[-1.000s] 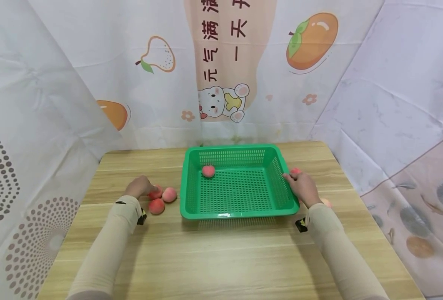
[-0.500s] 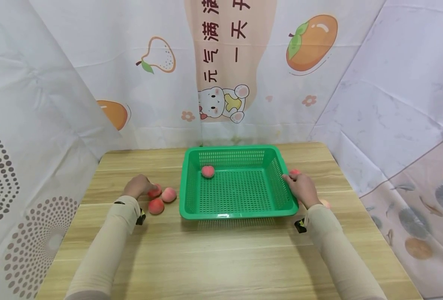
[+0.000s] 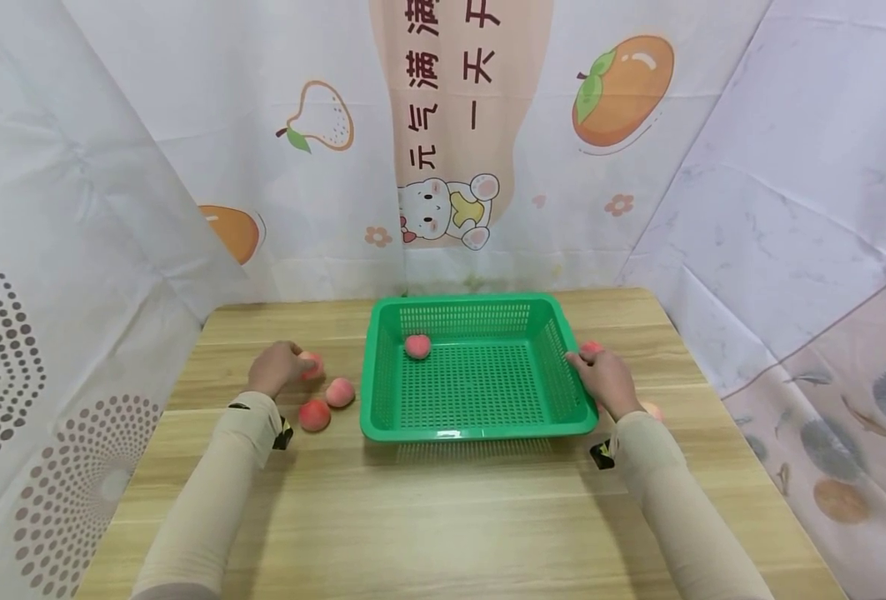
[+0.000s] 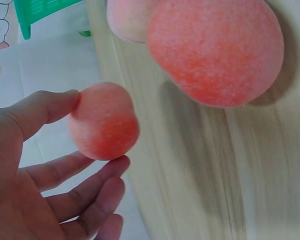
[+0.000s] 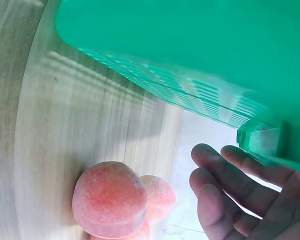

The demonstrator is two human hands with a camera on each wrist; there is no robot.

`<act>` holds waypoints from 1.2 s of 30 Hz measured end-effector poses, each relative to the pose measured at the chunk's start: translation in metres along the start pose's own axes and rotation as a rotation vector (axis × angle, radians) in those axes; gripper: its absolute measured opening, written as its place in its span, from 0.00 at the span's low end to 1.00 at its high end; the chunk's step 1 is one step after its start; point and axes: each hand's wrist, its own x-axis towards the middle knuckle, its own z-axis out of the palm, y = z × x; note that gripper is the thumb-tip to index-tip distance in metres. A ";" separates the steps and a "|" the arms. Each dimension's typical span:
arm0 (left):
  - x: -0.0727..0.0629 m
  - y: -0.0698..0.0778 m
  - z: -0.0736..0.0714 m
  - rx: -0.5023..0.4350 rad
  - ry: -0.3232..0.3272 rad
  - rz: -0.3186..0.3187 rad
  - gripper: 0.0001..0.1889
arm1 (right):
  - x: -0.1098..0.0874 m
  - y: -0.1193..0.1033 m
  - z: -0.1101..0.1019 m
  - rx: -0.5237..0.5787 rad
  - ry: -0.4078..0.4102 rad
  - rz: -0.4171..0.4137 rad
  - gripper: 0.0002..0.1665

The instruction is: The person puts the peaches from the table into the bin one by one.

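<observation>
My left hand pinches a peach between thumb and fingertips, raised over the table in the left wrist view. Two more peaches lie close by, a redder one and a paler one. In the middle stands a green plastic basket with slotted walls; one peach sits in its far left corner. My right hand holds the basket's right rim, thumb over the edge and fingers curled outside below it. Its thumb is hidden in the right wrist view.
Beyond the basket's right side, several peaches lie clustered on the wooden table, partly covered by my right hand in the head view. Printed curtains hang right behind the table and along both sides.
My left hand has lifted its peach and carried it slightly away from the two others beside it. The right hand and basket have stayed in place.
</observation>
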 end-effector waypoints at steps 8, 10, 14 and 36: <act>-0.001 0.009 -0.006 -0.002 0.128 0.056 0.30 | 0.000 0.000 0.001 0.000 -0.009 0.014 0.30; 0.000 0.012 -0.007 -0.007 0.152 0.069 0.30 | 0.000 0.001 0.002 0.001 -0.011 0.015 0.30; 0.004 0.018 -0.008 -0.009 0.197 0.083 0.30 | 0.000 0.002 0.003 0.005 -0.009 0.011 0.30; 0.006 0.061 -0.025 -0.134 0.289 0.146 0.28 | 0.003 0.003 0.001 0.017 -0.014 0.003 0.31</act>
